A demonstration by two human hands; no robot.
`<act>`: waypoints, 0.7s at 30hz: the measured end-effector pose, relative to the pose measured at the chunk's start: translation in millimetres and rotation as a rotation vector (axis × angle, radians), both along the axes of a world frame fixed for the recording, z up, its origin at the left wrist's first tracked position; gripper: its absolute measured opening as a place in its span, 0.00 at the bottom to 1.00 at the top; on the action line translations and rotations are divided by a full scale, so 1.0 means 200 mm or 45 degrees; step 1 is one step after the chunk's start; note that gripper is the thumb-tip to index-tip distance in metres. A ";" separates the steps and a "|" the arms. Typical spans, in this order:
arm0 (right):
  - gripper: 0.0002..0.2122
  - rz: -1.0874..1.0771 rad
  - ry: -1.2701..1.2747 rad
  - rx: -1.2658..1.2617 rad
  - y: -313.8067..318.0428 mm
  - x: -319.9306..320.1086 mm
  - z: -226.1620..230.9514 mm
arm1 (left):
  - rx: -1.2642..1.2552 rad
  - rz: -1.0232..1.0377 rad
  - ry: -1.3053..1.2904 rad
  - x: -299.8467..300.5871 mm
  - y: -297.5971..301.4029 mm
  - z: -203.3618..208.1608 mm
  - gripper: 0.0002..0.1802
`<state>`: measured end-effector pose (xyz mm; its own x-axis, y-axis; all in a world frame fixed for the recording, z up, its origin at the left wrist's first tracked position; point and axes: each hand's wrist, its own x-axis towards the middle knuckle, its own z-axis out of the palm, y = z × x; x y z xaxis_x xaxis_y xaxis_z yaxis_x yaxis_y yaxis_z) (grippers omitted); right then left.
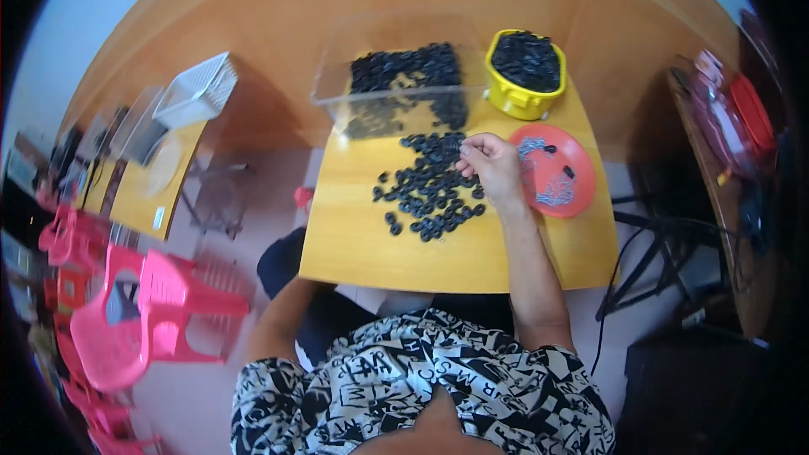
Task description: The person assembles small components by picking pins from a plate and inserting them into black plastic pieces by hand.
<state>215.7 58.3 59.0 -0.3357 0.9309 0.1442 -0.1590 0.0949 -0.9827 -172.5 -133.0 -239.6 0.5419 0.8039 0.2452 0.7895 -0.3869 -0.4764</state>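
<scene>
Your right hand (pixel 493 167) fingers pinch narrow over small black rubber rings (pixel 430 190) spread loose on the table for picking, red round plastic plate (pixel 558 170) just beside; left hand hidden.

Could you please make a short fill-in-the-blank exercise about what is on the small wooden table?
1. The right hand rests on a loose pile of small ____ rings on the table.
2. The tub full of rings at the far edge is ____ in colour.
3. Right of the hand lies a round ____ plate with small metal parts.
4. The clear box stands to the ____ of the tub.

Missing words: black; yellow; red; left
</scene>
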 end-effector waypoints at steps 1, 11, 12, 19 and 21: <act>0.04 -0.063 -0.045 0.042 0.02 0.03 0.03 | -0.013 -0.035 -0.014 0.07 0.33 0.05 0.26; 0.06 -1.129 -0.759 0.805 0.81 0.51 0.12 | -0.238 -0.046 -0.168 -0.23 -0.32 -0.11 0.26; 0.07 -1.223 -0.974 0.861 0.86 0.53 0.10 | -0.256 -0.022 -0.178 -0.40 -0.59 -0.10 0.26; 0.09 -1.043 -1.179 0.857 0.80 0.51 0.02 | -0.416 0.121 -0.268 -0.13 -0.12 0.00 0.26; 0.10 -1.021 -1.101 0.781 0.81 0.55 0.02 | -0.468 0.155 -0.286 -0.16 -0.07 0.04 0.26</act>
<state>324.9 219.4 62.9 0.0765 0.7743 0.6282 0.7988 0.3294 -0.5033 -203.6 -147.0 -231.5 0.4040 0.9142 0.0318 0.9079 -0.3965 -0.1360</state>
